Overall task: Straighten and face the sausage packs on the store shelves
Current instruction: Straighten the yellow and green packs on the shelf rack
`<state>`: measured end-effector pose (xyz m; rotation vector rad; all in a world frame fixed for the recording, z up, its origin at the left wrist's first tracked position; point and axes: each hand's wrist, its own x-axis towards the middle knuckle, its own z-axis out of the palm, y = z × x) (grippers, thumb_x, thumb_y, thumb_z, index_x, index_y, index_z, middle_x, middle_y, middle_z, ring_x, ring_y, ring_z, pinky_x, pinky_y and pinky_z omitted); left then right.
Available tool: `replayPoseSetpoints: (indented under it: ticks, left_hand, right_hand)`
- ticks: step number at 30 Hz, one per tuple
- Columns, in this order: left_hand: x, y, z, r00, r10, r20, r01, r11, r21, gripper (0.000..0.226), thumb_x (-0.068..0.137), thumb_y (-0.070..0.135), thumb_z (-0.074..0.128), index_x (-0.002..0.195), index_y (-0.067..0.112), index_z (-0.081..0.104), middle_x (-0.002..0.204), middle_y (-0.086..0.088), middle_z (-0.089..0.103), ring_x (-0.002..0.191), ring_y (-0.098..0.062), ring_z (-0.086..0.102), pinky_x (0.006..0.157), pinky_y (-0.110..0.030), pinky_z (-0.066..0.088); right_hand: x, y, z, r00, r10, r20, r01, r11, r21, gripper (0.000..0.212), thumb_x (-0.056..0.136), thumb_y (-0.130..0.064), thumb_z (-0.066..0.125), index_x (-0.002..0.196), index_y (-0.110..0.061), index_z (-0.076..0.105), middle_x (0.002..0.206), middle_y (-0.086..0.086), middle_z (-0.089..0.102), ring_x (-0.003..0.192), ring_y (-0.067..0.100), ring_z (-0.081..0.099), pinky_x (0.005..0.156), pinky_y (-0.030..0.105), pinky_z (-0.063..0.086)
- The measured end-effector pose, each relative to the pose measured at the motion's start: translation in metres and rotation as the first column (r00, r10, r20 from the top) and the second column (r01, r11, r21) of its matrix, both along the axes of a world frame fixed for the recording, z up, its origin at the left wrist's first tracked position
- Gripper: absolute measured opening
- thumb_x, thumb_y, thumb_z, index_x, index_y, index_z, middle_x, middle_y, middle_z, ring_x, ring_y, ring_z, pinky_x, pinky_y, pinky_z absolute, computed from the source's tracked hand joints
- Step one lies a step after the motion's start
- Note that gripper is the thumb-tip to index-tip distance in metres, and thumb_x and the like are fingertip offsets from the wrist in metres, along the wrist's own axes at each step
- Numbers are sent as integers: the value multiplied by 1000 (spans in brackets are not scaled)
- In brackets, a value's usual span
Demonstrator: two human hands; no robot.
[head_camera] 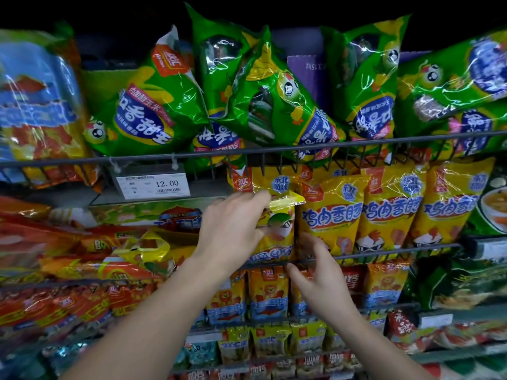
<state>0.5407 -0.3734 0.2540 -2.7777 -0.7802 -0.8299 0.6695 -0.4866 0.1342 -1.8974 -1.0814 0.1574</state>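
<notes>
The left hand [233, 226] pinches the folded top of the yellow sausage pack [278, 242], mid-straightening; next, I reckon, the empty, spread right hand [321, 272] should steady its base behind the wire rail [397, 249].

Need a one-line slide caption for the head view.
Shelf facing: left hand grips the top of a yellow pack; open right hand hovers by the rail.
</notes>
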Motion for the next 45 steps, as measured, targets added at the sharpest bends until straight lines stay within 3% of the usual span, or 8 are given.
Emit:
replayPoseSetpoints:
  ticks: [7, 12, 17, 21, 23, 27, 36, 45]
  left_hand:
    - [-2, -15, 15, 994, -78, 79, 65, 986, 156, 43, 66, 37, 88, 95, 22, 59, 80, 8, 65, 79, -20, 60, 60, -27, 31]
    - [-18, -23, 11, 975, -106, 195, 78, 986, 147, 48, 62, 33, 90, 100, 19, 64, 86, 6, 68, 79, -20, 63, 59, -31, 49]
    - [-35, -34, 16, 892, -58, 449, 170, 962, -214, 42, 71, 37, 82, 107, 27, 62, 88, 12, 64, 82, -13, 61, 64, -39, 53]
    - [-37, -43, 11, 784, 12, 621, 314, 855, -413, 34, 71, 28, 82, 92, 37, 57, 87, 23, 67, 74, 7, 64, 60, -8, 47]
    - [-34, -44, 3, 743, 67, 666, 353, 806, -475, 34, 70, 24, 83, 92, 35, 60, 86, 27, 68, 72, 9, 65, 58, -5, 46]
    - [-29, -40, -20, 690, 174, 702, 397, 721, -569, 36, 67, 26, 85, 96, 30, 65, 86, 20, 70, 77, 1, 68, 59, -13, 52]
    - [-21, -30, -58, 672, 326, 665, 494, 472, -730, 40, 67, 22, 85, 102, 29, 67, 93, 14, 74, 87, -3, 69, 72, -20, 55]
    - [-7, -26, -96, 653, 489, 578, 644, 43, -764, 53, 63, 26, 78, 115, 21, 65, 106, 4, 75, 98, -16, 70, 76, -29, 53]
  right_hand:
    - [2, 2, -6, 997, 1, -72, 4, 997, 79, 59, 90, -35, 69, 141, -29, 42, 126, -18, 53, 116, 3, 54, 96, 26, 49]
    - [5, -5, -10, 997, -67, -27, 71, 976, 204, 54, 84, -41, 72, 131, -35, 44, 120, -20, 50, 114, 3, 50, 92, 24, 45]
    - [8, -19, -7, 940, -119, -321, 206, 945, 254, 76, 72, -62, 67, 136, -37, 35, 128, -11, 48, 118, 13, 51, 97, 35, 47]
    - [8, -24, -2, 825, 36, -564, 148, 949, 277, 77, 66, -63, 69, 131, -26, 47, 110, -11, 64, 107, 10, 62, 95, 36, 50]
    - [6, -25, -2, 770, 114, -628, 100, 951, 294, 74, 67, -68, 75, 129, -36, 51, 117, -10, 68, 112, 14, 64, 99, 43, 50]
    - [3, -30, 7, 708, 211, -674, 102, 914, 393, 57, 70, -40, 72, 124, -33, 55, 114, -10, 72, 108, 14, 67, 95, 40, 51]
    - [28, -54, 64, 902, 85, -423, 85, 927, 366, 38, 69, -29, 76, 104, -28, 62, 95, -9, 75, 87, 9, 72, 74, 28, 57]
    - [29, -44, 123, 998, 57, -39, -48, 977, 208, 44, 61, -44, 77, 97, -46, 52, 92, -23, 64, 84, -13, 64, 63, 9, 53]
